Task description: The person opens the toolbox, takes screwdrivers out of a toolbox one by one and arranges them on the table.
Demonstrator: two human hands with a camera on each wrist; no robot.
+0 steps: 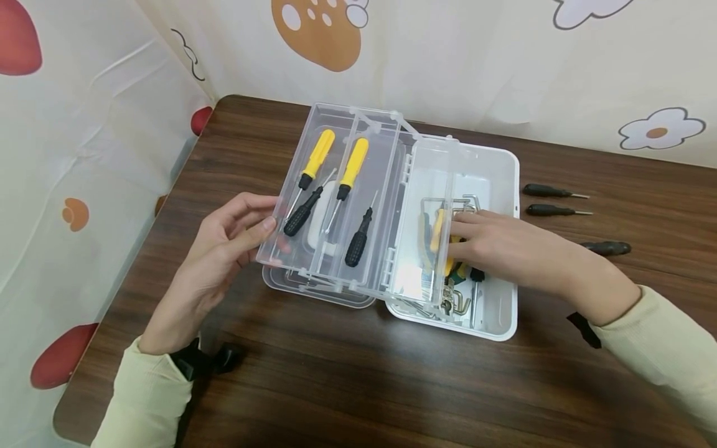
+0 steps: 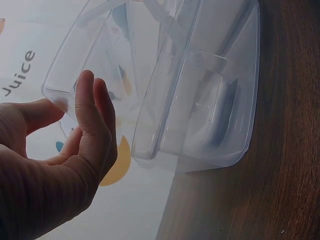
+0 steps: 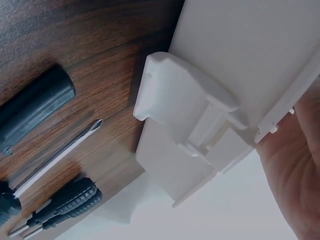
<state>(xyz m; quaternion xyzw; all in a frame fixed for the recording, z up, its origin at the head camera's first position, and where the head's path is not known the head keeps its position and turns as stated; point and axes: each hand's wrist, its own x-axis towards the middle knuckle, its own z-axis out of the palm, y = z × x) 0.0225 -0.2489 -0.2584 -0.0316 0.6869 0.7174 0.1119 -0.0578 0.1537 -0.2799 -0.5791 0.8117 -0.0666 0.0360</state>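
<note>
My left hand (image 1: 224, 239) pinches the outer edge of the raised clear plastic tray (image 1: 386, 140), thumb on top. In the tray lie two yellow-handled screwdrivers (image 1: 354, 163) and two small black-handled screwdrivers (image 1: 358, 241). The tray is linked to an open white toolbox (image 1: 506, 311). Inside that box my right hand (image 1: 498, 249) reaches down among yellow-handled tools (image 1: 437, 231) and hex keys (image 1: 462, 303). Its fingertips are hidden, so I cannot tell whether they grip anything. In the right wrist view, the right hand (image 3: 292, 170) hangs over the box's rim beside a white latch (image 3: 185, 100).
Two small black screwdrivers (image 1: 551, 210) lie on the dark wooden table (image 1: 347, 373) right of the box. Nearer my right forearm is a larger black handle (image 1: 607, 248), partly covered. The clear lid (image 1: 350, 300) lies under the tray. Patterned curtains (image 1: 459, 68) border the table.
</note>
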